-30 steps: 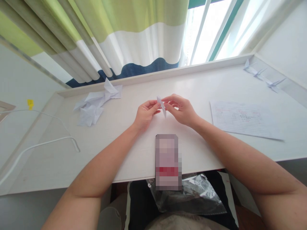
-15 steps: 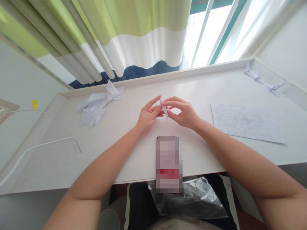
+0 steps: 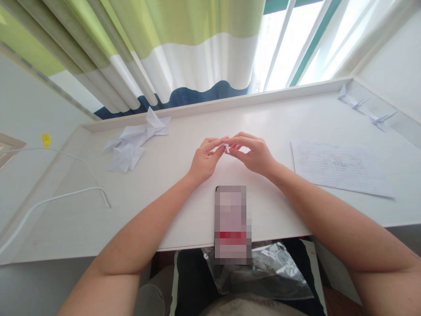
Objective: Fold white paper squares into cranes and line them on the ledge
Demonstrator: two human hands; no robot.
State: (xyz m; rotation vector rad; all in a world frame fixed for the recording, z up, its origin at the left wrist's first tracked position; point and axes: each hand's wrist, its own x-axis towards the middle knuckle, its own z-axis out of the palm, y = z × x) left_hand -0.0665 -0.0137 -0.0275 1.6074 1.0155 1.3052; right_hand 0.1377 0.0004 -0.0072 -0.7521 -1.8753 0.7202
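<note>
A small folded piece of white paper (image 3: 226, 148) is pinched between both my hands, above the middle of the desk. My left hand (image 3: 204, 161) grips it from the left with thumb and fingers. From the right, the fingertips and thumb of my right hand (image 3: 251, 151) close on the same paper. Most of the paper is hidden behind the fingers; only a narrow end shows. Below the hands a phone (image 3: 230, 219) with a blurred-out screen lies at the desk's front edge, partly overhanging it.
Several folded white papers (image 3: 128, 147) lie in a pile at the back left. Folded paper pieces (image 3: 378, 118) stand at the far right, near a lined sheet (image 3: 342, 169). A white cable (image 3: 72, 193) crosses the left side. Clear plastic (image 3: 276, 272) rests on my lap.
The folded paper has turned, and less of it shows between the fingers. My hands have drawn closer together, with the left fingers now folded over the paper.
</note>
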